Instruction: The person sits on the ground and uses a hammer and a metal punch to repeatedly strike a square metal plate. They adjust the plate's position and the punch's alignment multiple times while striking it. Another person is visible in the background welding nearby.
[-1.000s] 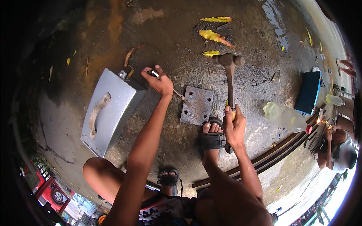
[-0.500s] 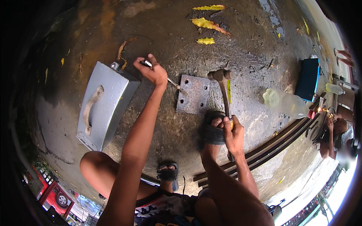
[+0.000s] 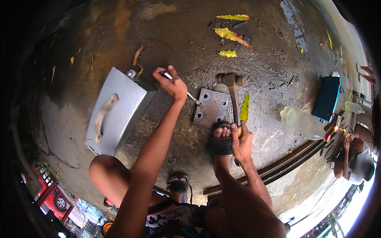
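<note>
My left hand (image 3: 173, 84) is closed round a slim metal rod (image 3: 192, 96). One bright end pokes up between the fingers, and the rod's other end meets the left part of a flat steel plate (image 3: 212, 106). That plate lies on the wet concrete and has a hole near each corner. In my right hand (image 3: 242, 144) is a hammer (image 3: 234, 97), gripped low on its handle. Its steel head is beyond the plate's far right corner, apart from the rod. My sandalled right foot (image 3: 222, 139) is by the plate's near edge.
A grey metal box (image 3: 121, 113) with a strap handle stands at left. To the right are a cloudy plastic bottle (image 3: 303, 123), a blue box (image 3: 328, 98) and long metal bars (image 3: 278, 166). Another person (image 3: 353, 158) works near a flame at far right. Yellow leaves (image 3: 232, 36) are scattered about.
The whole view has shifted, so ground objects appear farther right and lower. Against the ground, the hammer has moved slightly left, uncovering a yellow leaf. The rod's end remains on the plate.
</note>
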### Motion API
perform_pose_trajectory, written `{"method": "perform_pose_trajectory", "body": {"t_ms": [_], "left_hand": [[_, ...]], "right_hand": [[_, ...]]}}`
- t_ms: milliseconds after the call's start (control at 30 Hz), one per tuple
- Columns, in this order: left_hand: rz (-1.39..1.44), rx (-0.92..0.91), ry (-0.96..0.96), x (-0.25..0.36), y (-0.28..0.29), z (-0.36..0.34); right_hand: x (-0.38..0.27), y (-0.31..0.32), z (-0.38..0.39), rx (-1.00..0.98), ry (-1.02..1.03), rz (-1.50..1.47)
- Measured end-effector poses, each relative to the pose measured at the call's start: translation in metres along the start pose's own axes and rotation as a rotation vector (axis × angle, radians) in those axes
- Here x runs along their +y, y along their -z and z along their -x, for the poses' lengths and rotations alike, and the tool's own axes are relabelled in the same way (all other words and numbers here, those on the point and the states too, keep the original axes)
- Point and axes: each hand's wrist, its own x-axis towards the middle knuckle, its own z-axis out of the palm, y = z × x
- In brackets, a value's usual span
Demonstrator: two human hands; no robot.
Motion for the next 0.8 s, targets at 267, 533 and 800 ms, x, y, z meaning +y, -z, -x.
{"method": "perform_pose_trajectory", "body": {"t_ms": [267, 533, 800], "left_hand": [[0.059, -0.001, 0.040, -0.005, -0.001, 0.006], [0.029, 0.026, 0.007, 0.001, 0.001, 0.000], [0.178, -0.001, 0.111, 0.008, 0.005, 0.006]], "right_hand": [[0.023, -0.013, -0.005, -0.197, 0.021, -0.128], [-0.014, -0.021, -0.004, -0.028, 0.140, -0.839], [-0.003, -0.035, -0.006, -0.497, -0.644, -0.954]]}}
